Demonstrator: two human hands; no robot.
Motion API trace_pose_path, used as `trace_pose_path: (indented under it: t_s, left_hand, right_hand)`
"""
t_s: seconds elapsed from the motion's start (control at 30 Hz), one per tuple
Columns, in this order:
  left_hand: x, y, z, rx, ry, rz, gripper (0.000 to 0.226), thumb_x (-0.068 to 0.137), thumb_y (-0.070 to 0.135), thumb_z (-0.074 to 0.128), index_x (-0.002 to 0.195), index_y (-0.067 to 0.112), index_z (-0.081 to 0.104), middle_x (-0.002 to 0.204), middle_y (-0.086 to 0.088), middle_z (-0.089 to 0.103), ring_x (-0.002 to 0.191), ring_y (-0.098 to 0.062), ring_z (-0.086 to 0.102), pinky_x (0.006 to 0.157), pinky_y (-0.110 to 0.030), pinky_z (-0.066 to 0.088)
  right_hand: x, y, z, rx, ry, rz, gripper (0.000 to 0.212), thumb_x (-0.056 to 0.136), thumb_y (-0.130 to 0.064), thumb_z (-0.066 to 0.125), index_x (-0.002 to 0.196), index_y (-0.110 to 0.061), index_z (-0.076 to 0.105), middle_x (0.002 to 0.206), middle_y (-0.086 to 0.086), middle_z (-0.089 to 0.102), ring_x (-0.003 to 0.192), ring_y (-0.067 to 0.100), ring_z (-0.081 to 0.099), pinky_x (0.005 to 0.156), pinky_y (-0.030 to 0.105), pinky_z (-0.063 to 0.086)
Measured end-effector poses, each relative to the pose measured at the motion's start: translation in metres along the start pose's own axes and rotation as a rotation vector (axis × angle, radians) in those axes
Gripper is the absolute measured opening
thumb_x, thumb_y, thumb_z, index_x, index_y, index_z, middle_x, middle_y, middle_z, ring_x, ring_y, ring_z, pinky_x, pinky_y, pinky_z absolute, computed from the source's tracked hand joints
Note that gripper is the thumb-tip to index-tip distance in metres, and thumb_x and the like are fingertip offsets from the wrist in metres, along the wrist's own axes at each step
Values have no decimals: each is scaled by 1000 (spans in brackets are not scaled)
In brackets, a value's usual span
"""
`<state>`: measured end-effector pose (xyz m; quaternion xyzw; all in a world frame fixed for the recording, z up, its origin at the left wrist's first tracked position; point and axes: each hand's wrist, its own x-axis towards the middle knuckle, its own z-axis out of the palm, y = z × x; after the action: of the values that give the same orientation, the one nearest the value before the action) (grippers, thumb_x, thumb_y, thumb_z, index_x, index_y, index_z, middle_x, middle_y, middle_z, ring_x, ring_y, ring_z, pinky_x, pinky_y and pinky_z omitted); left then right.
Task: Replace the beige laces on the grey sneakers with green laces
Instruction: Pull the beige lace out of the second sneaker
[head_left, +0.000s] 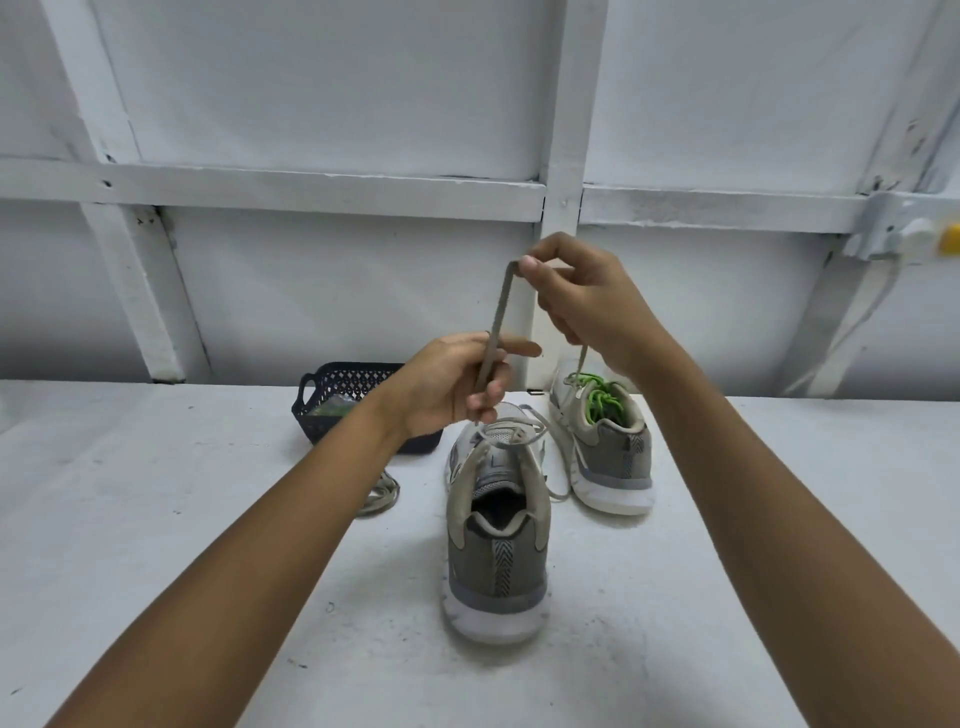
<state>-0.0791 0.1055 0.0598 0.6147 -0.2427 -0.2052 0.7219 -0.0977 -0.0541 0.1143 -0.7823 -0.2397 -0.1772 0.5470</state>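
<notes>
Over the white counter (182, 519) against a white panelled wall (337, 93), we hold a beige lace (498, 317) above the grey sneaker (498, 551) at mid-counter, our right hand (587, 306) pinching its top bend and our left hand (452, 384) gripping it lower, the green-laced sneaker (608, 457) nearer the back edge.

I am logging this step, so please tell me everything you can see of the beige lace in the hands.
The lace is flat, beige and cloth-like. The right hand pinches its bend high up; the left hand grips one strand lower down. Below, it loops over the tongue of the near sneaker.
</notes>
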Motion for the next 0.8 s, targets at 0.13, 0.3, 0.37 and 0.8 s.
trace_pose_path:
  t_s: [0.13, 0.3, 0.37, 0.8]
  left_hand:
    - [-1, -2, 5, -166, -32, -55, 48, 97, 39, 25, 96, 7, 60, 43, 7, 26, 31, -4, 21, 36, -13, 18]
    - [-2, 3, 10, -138, -52, 18, 38, 92, 39, 34, 81, 10, 56, 41, 7, 31, 31, -4, 26, 36, -13, 22]
    - [0, 8, 12, -156, -6, 45, 33, 97, 27, 32, 83, 9, 56, 45, 5, 40, 35, -7, 36, 37, -15, 30]
    - [13, 6, -17, -172, 282, 112, 35, 103, 25, 30, 92, 7, 58, 70, -6, 70, 66, -16, 68, 61, -26, 55]
  right_hand:
    - [13, 30, 11, -79, 77, 64, 22, 96, -17, 54, 75, -22, 54, 56, -1, 42, 34, 1, 37, 36, 11, 28]
    - [1, 69, 34, -152, 12, 179, 27, 94, -13, 54, 71, -25, 60, 60, -5, 56, 50, -3, 45, 49, 13, 34]
    - [-14, 73, 45, -171, -67, 247, 39, 94, -10, 49, 61, -27, 60, 58, -4, 54, 54, 8, 45, 53, 24, 34]
    - [-57, 12, 24, -100, -288, 31, 23, 93, -24, 57, 85, -4, 66, 56, -6, 42, 53, 13, 38, 52, 26, 33]
